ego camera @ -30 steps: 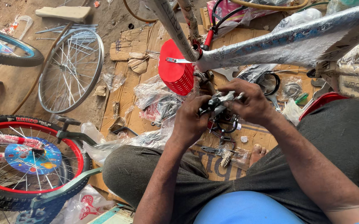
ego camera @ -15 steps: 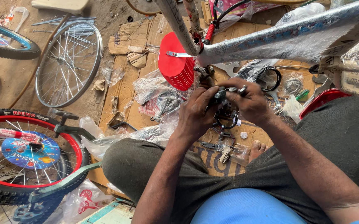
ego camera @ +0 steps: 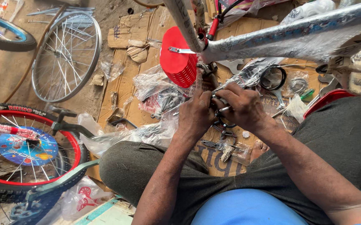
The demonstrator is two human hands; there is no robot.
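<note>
Both our hands close together on a small metal brake part (ego camera: 221,109), held low in front of us between the knees. Our left hand (ego camera: 196,114) wraps its fingers round the near side of the part, the forefinger stretched up toward the frame; our right hand (ego camera: 244,107) pinches the other side from above, thumb and fingers clamped on it. The hands touch each other over the part, so most of it is hidden and we cannot tell its full shape; a bit of bright metal and a thin dark loop show beneath them.

Just above our hands runs a bicycle frame (ego camera: 280,37), its tubes wrapped in clear plastic film. A red plastic basket (ego camera: 177,58) hangs at the joint of the tubes, just beside our left forefinger. Under the hands lies flattened cardboard (ego camera: 126,79) strewn with clear plastic bags (ego camera: 155,83), loose small fittings and a black ring (ego camera: 273,77).

Off to our left stands a small wheel with a red rim (ego camera: 22,150) and knobby tyre, a coloured disc on its spokes. Farther off on the dirt floor lies a bare spoked wheel (ego camera: 65,56), well apart from the hands. Our knees in dark trousers (ego camera: 347,133) frame the work.
</note>
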